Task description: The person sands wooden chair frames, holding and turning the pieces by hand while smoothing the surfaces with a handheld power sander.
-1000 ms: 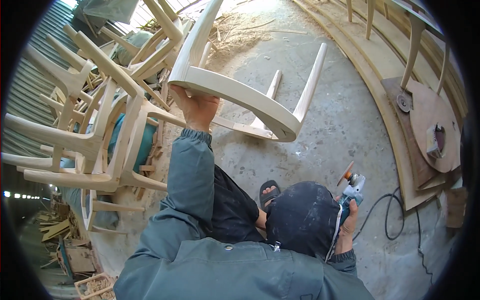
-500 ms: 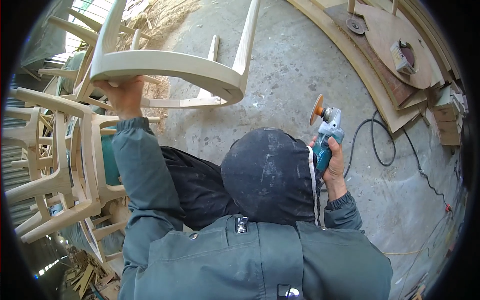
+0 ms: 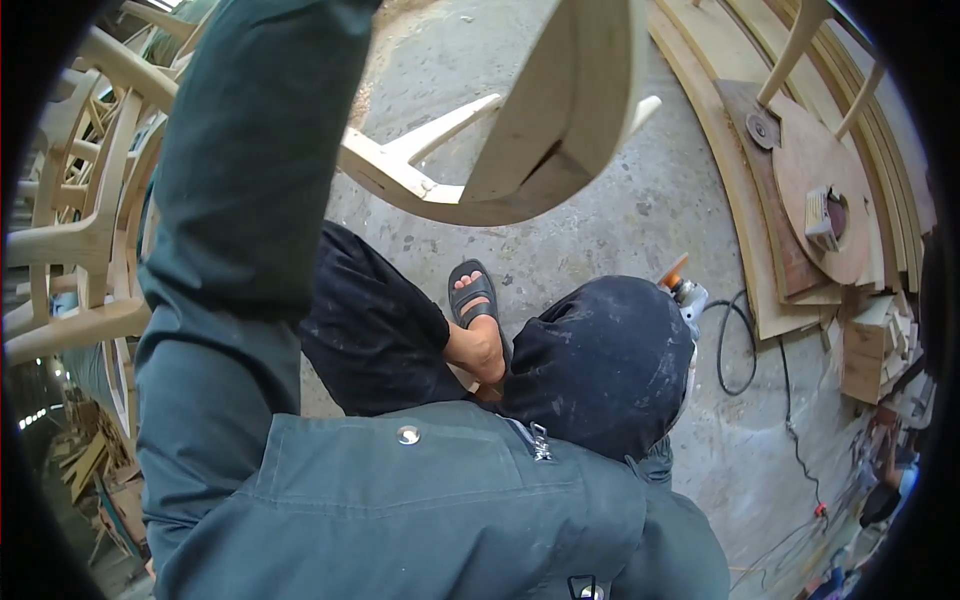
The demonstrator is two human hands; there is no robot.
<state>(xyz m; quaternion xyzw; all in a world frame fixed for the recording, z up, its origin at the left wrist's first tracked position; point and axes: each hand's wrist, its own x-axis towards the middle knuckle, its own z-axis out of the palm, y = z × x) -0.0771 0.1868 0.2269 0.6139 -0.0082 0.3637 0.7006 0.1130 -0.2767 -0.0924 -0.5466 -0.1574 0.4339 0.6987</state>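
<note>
A pale wooden chair frame point(image 3: 585, 100) is tilted up in front of me, its curved rail turned toward me and a leg beyond it. My left arm reaches up past it at the left, and the hand lies beyond the top edge of the view. By my right knee, the head of an angle grinder point(image 3: 691, 298) with an orange disc point(image 3: 674, 268) peeks out. The rest of the grinder and my right hand are hidden behind the knee.
Several unfinished wooden chairs point(image 3: 95, 240) are stacked at the left. Boards and a round plywood piece point(image 3: 815, 200) with a small box point(image 3: 822, 222) lie at the right. A black cord point(image 3: 788, 400) runs over the concrete floor point(image 3: 740, 450) near wood offcuts point(image 3: 868, 345).
My left arm has swung up, taking the hand out of view. The chair frame has turned and shifted right. The grinder and my right hand have dropped behind my knee, and a sandalled foot now shows.
</note>
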